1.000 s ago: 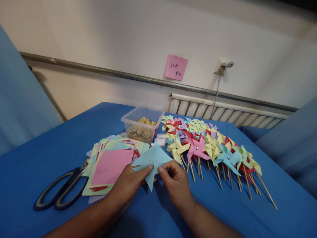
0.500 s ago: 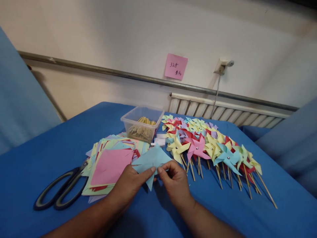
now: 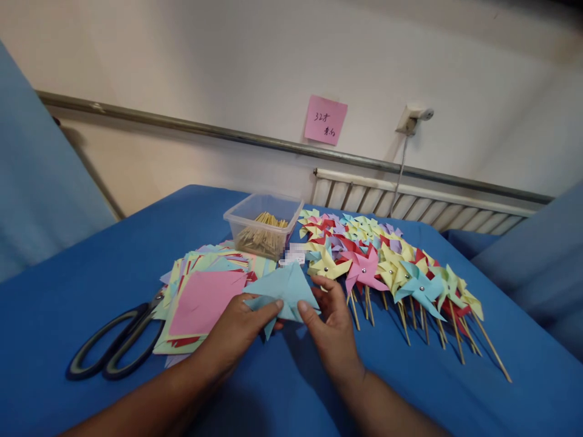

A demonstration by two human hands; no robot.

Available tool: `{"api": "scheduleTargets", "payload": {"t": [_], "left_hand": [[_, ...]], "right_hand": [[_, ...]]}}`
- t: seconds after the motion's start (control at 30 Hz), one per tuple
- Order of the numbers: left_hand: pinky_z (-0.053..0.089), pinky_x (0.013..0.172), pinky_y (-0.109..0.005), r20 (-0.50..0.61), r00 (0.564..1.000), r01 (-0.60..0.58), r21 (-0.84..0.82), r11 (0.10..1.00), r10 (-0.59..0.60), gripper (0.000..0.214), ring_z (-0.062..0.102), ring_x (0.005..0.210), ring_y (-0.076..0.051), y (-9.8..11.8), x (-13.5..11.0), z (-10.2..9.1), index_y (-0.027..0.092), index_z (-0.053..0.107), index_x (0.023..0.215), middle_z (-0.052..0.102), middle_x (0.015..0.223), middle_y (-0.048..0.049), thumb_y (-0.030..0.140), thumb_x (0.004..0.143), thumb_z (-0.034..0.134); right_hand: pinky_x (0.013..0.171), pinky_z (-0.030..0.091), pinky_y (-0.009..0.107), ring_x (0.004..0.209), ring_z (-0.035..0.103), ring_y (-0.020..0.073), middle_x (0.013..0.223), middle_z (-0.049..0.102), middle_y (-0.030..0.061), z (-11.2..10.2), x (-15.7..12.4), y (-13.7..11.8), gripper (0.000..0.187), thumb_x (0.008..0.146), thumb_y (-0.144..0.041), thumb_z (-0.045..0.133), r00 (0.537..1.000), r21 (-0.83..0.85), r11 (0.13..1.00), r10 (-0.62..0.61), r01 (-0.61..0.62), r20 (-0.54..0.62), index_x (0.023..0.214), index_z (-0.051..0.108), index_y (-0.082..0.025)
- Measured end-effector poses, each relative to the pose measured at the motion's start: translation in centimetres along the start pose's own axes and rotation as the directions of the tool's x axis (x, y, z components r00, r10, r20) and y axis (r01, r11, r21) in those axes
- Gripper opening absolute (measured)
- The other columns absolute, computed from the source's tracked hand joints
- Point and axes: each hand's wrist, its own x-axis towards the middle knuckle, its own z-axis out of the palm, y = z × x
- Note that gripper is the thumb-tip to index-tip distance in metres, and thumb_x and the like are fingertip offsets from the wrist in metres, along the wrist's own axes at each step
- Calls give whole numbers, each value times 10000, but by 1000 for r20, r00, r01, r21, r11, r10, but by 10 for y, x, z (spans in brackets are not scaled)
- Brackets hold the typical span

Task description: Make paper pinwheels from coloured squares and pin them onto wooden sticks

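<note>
A light blue paper pinwheel blank, with slit corners and a point folded inward, is held above the blue-covered table. My left hand is closed on its left side, the thumb pressing near the middle and the fingers mostly hidden underneath. At the right corner is my right hand, its thumb and index finger apart and the thumb touching the paper's edge. Beside my left hand lies a stack of coloured paper squares, pink on top. Black-handled scissors lie left of the stack, their blades partly hidden.
A clear plastic box of thin wooden sticks stands behind the paper stack. Many finished pinwheels on sticks lie across the right side. Beyond the table are a wall rail, a radiator and a pink note.
My right hand has moved from the middle of the blue paper to its right corner, and its fingers have spread. The paper has turned slightly in my left hand.
</note>
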Motion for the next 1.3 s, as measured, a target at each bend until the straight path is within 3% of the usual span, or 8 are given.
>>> {"api": "scheduleTargets", "payload": {"t": [0.13,0.23,0.43,0.73,0.87,0.97,1.13,1.3], "left_hand": [[363,498,-236,35,998,46,65,997,-48,228,500,471,-137,4,-1,-1,171,636,555,583,475,20,345,702,635],[443,584,-262,60,998,18,42,999,-20,156,610,609,-186,5,-3,0,169,665,799,665,629,2,245,662,657],[453,559,-260,169,982,-128,264,956,84,347,645,708,-211,4,-6,-2,168,578,1055,682,786,-16,195,709,588],[481,673,-292,109,986,-154,338,928,124,326,655,812,-235,15,-10,-2,196,564,1028,688,871,-32,238,713,632],[489,739,-318,-32,997,-65,81,995,68,488,654,870,-244,12,-5,0,181,550,1104,686,988,-60,310,666,723],[480,684,-290,40,998,58,-155,986,-52,435,652,797,-214,2,0,4,153,599,1033,697,855,-48,333,666,748],[479,673,-290,113,984,168,-369,914,-135,299,642,691,-182,-11,2,15,121,680,868,715,768,-66,321,663,766],[480,619,-279,32,980,189,-447,874,-196,217,647,616,-184,-14,3,19,118,689,714,701,639,-50,263,603,806]], "right_hand": [[823,487,353,913,626,206,1018,666,71,-7,10,-2,450,696,-323,771,994,64,995,66,-72,89,1084,574,-206],[668,495,301,723,636,173,865,689,40,-9,13,1,425,681,-348,781,951,134,959,217,-250,220,1027,591,-193],[628,458,246,677,599,137,822,670,-2,-9,10,-4,430,588,-281,834,897,-49,956,288,-289,335,954,630,-186],[495,414,205,493,495,87,611,602,-59,-2,9,0,367,566,-259,823,933,-5,958,282,-288,225,841,596,-173],[556,489,253,543,581,123,677,664,-21,-1,10,5,380,585,-280,832,945,237,915,310,-326,102,852,585,-173],[572,506,267,582,618,144,739,696,12,-1,11,7,377,601,-267,828,953,336,894,302,-296,36,880,595,-168],[543,495,256,594,631,152,760,707,25,5,5,11,366,633,-260,813,962,284,923,274,-259,-12,920,608,-161],[587,516,277,604,628,149,745,700,10,10,0,12,352,646,-271,803,962,253,930,271,-265,11,918,607,-165]]}}
